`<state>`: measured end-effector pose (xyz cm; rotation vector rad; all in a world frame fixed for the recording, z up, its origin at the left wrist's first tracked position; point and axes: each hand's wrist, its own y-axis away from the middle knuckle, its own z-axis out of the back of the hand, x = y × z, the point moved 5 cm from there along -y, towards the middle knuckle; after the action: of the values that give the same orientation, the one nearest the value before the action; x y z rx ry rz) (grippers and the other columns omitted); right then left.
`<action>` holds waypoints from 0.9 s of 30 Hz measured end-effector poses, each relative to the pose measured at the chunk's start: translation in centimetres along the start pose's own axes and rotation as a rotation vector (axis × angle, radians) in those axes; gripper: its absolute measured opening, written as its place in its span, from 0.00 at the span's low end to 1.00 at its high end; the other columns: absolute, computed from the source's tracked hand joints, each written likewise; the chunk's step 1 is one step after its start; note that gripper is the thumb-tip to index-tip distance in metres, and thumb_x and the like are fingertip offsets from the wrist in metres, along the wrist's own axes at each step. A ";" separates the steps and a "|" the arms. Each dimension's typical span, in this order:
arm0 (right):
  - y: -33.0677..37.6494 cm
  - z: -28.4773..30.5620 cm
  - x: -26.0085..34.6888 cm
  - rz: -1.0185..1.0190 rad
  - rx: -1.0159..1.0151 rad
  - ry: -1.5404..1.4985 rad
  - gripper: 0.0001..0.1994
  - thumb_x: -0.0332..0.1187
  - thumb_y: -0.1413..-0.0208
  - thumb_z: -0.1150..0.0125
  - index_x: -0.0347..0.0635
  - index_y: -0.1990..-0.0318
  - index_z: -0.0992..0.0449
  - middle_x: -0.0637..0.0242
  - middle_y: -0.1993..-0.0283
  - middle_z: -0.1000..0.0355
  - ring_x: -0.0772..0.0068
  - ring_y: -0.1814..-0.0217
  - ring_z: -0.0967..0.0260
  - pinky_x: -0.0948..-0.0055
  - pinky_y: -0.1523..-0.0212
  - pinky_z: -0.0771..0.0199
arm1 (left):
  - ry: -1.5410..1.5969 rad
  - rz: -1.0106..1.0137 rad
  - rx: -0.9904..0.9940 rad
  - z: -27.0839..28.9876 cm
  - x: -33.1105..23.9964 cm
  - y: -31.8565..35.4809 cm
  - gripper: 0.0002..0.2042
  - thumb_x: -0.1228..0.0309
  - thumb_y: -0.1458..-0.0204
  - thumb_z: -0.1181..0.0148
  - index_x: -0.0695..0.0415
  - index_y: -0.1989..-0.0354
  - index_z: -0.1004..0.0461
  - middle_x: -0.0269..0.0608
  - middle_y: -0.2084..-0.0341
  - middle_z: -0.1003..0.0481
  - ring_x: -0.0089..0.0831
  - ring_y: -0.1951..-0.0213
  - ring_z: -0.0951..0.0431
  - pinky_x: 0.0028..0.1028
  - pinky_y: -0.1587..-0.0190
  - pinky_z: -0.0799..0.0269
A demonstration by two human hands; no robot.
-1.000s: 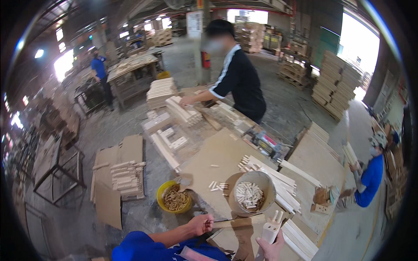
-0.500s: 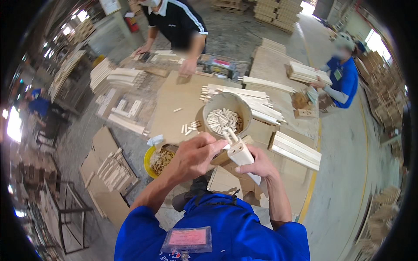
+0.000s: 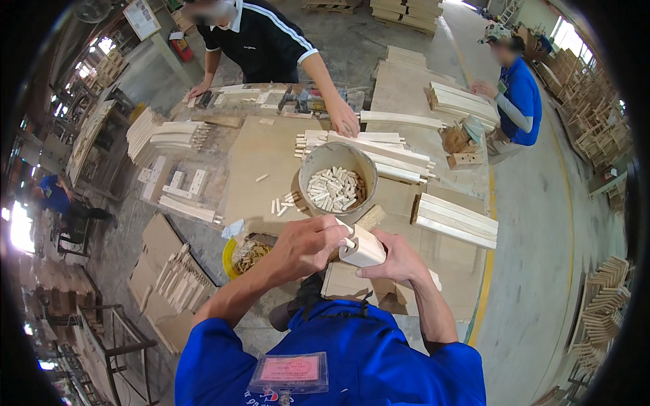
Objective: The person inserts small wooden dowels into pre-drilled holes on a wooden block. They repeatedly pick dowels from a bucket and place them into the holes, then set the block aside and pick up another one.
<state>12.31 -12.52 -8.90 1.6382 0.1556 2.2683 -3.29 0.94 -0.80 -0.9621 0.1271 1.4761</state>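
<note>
My right hand [image 3: 401,258] is closed round a pale wooden rail [image 3: 365,249] with rounded edges, its end face turned toward my left hand. Fingers pinched, my left hand [image 3: 308,247] holds a small wooden dowel [image 3: 348,243] at that end. How deep the dowel sits in the rail is hidden by my fingers. Just beyond both hands stands a grey bucket [image 3: 306,177] of short wooden dowels [image 3: 335,188]. Several loose dowels [image 3: 282,205] lie on the cardboard left of it.
A yellow tub [image 3: 230,257] of shavings is at lower left. Stacked wooden strips [image 3: 455,222] lie on the right, more rails [image 3: 399,152] behind the bucket. Across the table a co-worker's hand [image 3: 344,122] touches those rails. Another person in blue [image 3: 521,101] stands at far right beside stacked boards [image 3: 463,105].
The rail in my right hand has swung so its end faces left; two dowels stuck out of it before. The co-worker opposite reached right to the rails. The person at right let go of the boards.
</note>
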 end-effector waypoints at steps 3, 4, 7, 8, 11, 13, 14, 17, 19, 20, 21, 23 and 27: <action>-0.5 0.3 0.3 0.018 -0.002 0.121 0.33 0.41 0.69 0.18 0.37 0.52 0.23 0.58 0.62 0.19 0.63 0.60 0.22 0.66 0.54 0.24 | -0.199 -0.105 0.107 -0.3 -0.3 -0.5 0.16 0.80 0.59 0.35 0.56 0.59 0.22 0.36 0.67 0.25 0.38 0.58 0.21 0.33 0.60 0.24; -0.6 0.4 0.4 0.035 -0.001 0.161 0.32 0.42 0.69 0.18 0.37 0.53 0.22 0.57 0.62 0.19 0.61 0.60 0.21 0.65 0.55 0.23 | -0.220 -0.095 0.131 -0.3 -0.2 -0.7 0.15 0.79 0.60 0.34 0.56 0.60 0.23 0.36 0.67 0.25 0.38 0.56 0.22 0.34 0.57 0.26; -1.0 0.7 0.3 0.042 -0.029 0.172 0.33 0.43 0.70 0.17 0.38 0.54 0.22 0.57 0.64 0.20 0.62 0.63 0.21 0.66 0.58 0.24 | -0.216 -0.083 0.127 0.0 -0.1 -1.6 0.16 0.77 0.62 0.33 0.55 0.61 0.24 0.36 0.65 0.27 0.39 0.51 0.25 0.37 0.50 0.31; -1.2 0.6 0.2 0.052 0.021 0.094 0.32 0.43 0.70 0.17 0.38 0.54 0.22 0.59 0.65 0.20 0.63 0.63 0.22 0.67 0.58 0.24 | -0.182 -0.090 0.074 0.4 -0.2 -2.1 0.16 0.77 0.62 0.33 0.55 0.61 0.24 0.37 0.63 0.28 0.40 0.50 0.26 0.39 0.48 0.32; -1.5 0.2 -0.1 0.011 0.167 -0.123 0.31 0.42 0.68 0.17 0.39 0.54 0.22 0.62 0.66 0.21 0.67 0.64 0.23 0.68 0.59 0.24 | -0.146 -0.163 0.038 0.3 0.6 -2.7 0.17 0.76 0.62 0.31 0.56 0.60 0.25 0.39 0.58 0.29 0.42 0.48 0.26 0.44 0.46 0.35; -1.4 0.0 0.1 -0.111 0.263 -0.242 0.30 0.42 0.66 0.18 0.41 0.53 0.22 0.63 0.65 0.21 0.66 0.63 0.23 0.67 0.57 0.24 | -0.167 -0.205 0.049 -0.1 0.7 -2.5 0.18 0.76 0.61 0.31 0.57 0.59 0.26 0.40 0.56 0.29 0.43 0.47 0.26 0.46 0.45 0.36; -1.7 -0.2 -0.2 0.018 0.240 -0.274 0.28 0.39 0.64 0.17 0.41 0.53 0.22 0.67 0.64 0.21 0.71 0.60 0.25 0.70 0.57 0.25 | -0.188 -0.218 0.057 -0.4 0.4 -2.0 0.18 0.76 0.60 0.30 0.57 0.59 0.26 0.40 0.56 0.29 0.43 0.46 0.26 0.46 0.45 0.36; -1.9 -0.8 -1.2 0.020 0.264 -0.428 0.28 0.39 0.64 0.17 0.40 0.54 0.22 0.66 0.63 0.22 0.72 0.59 0.25 0.71 0.56 0.26 | -0.180 -0.235 0.105 -0.7 0.7 -2.2 0.15 0.74 0.56 0.30 0.59 0.60 0.25 0.40 0.56 0.28 0.43 0.46 0.26 0.46 0.45 0.34; -2.2 -0.7 -1.5 0.033 0.278 -0.370 0.30 0.43 0.64 0.17 0.39 0.53 0.22 0.62 0.63 0.21 0.66 0.60 0.24 0.68 0.56 0.26 | -0.173 -0.248 0.158 -0.8 1.5 -2.7 0.13 0.69 0.51 0.29 0.60 0.61 0.24 0.40 0.58 0.27 0.45 0.49 0.24 0.47 0.48 0.31; -2.3 -0.7 -2.0 0.049 0.283 -0.304 0.30 0.44 0.64 0.18 0.39 0.53 0.22 0.61 0.63 0.21 0.64 0.60 0.23 0.67 0.55 0.25 | -0.155 -0.248 0.214 -1.0 1.8 -2.9 0.14 0.69 0.52 0.29 0.60 0.60 0.24 0.40 0.59 0.27 0.45 0.49 0.24 0.47 0.48 0.31; -2.4 -0.6 -2.3 0.065 0.288 -0.239 0.31 0.45 0.64 0.18 0.39 0.53 0.22 0.60 0.63 0.21 0.62 0.60 0.23 0.66 0.55 0.25 | -0.135 -0.248 0.271 -1.2 2.1 -3.1 0.14 0.68 0.52 0.29 0.60 0.60 0.24 0.40 0.59 0.27 0.45 0.49 0.24 0.47 0.48 0.31; -2.4 0.2 -2.1 -0.017 0.317 -0.209 0.31 0.45 0.64 0.18 0.40 0.53 0.22 0.59 0.62 0.21 0.60 0.60 0.23 0.65 0.55 0.25 | -0.097 -0.229 0.319 -1.5 2.4 -3.5 0.14 0.71 0.55 0.30 0.59 0.61 0.25 0.41 0.58 0.27 0.44 0.48 0.25 0.46 0.46 0.31; -2.3 0.1 -1.6 0.022 0.358 -0.313 0.30 0.45 0.65 0.18 0.40 0.54 0.22 0.58 0.61 0.20 0.59 0.59 0.22 0.64 0.55 0.25 | -0.034 -0.194 0.303 -2.5 2.5 -3.6 0.13 0.75 0.57 0.34 0.57 0.61 0.26 0.41 0.56 0.27 0.43 0.46 0.26 0.46 0.44 0.32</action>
<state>13.30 -10.88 -10.94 2.1597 0.4899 2.0502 1.36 2.07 -2.28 -0.6836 0.2203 1.2507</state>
